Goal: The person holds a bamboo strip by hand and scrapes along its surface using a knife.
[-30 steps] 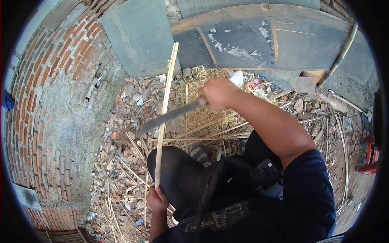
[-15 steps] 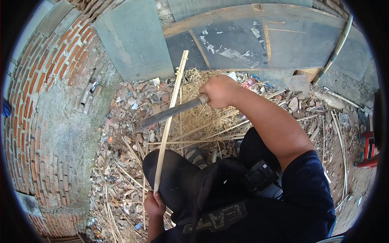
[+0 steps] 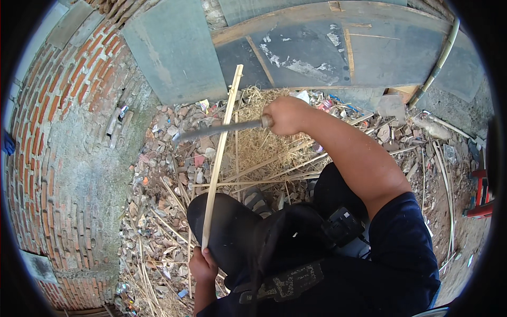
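Observation:
My left hand (image 3: 203, 265) is closed round the lower end of a long pale bamboo strip (image 3: 214, 182), beside my left knee. The strip leans over the knee and points up and away, with a rough node near its far end. My right hand (image 3: 288, 116) grips the wooden handle of a machete (image 3: 203, 132). Its slightly blurred blade runs leftward across the upper half of the strip. Whether the edge touches the strip, I cannot tell. Beneath the blade and my right hand lies a heap of curly pale shavings (image 3: 256, 150).
More thin strips (image 3: 264, 183) lie crosswise before my feet. Stones and litter (image 3: 153, 206) cover the ground. A worn brick wall (image 3: 63, 158) stands at the left, and grey panels (image 3: 296, 55) close off the far side. Something red (image 3: 479, 195) stands at the far right.
The machete blade has swung from a downward slant to nearly level, its tip rising. My right hand has lifted slightly. The strip's far end has tipped a little left; my left hand keeps its hold.

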Available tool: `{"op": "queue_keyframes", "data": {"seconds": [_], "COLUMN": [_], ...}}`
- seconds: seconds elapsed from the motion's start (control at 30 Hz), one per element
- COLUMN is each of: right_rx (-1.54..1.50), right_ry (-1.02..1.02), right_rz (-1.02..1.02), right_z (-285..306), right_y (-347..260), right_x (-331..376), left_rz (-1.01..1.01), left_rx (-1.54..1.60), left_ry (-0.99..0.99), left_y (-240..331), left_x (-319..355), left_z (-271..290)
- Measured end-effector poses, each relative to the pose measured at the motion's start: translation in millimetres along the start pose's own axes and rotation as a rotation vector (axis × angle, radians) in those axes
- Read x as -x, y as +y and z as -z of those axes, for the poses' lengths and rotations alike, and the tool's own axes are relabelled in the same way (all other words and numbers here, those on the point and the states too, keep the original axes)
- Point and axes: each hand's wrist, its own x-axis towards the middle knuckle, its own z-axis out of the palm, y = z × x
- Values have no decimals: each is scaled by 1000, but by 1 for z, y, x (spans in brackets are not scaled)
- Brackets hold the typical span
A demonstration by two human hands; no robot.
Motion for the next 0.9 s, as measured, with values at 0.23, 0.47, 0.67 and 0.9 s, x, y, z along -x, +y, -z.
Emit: {"op": "queue_keyframes", "data": {"seconds": [0.23,0.47,0.67,0.9], "right_rx": [-73,-160,44,78], "right_ry": [168,176,-31,47], "right_rz": [-128,-115,79,99], "right_z": [-12,-15,-19,-8], "right_y": [49,31,-7,5], "right_x": [-27,-27,-10,-20], "left_rz": [2,4,45,26], "left_rx": [6,-3,61,126], "left_ry": [2,-11,-43,42], "left_y": [-1,-7,4,-9], "left_x": [-7,-3,-10,-5], "left_z": [2,0,1,-9]}}
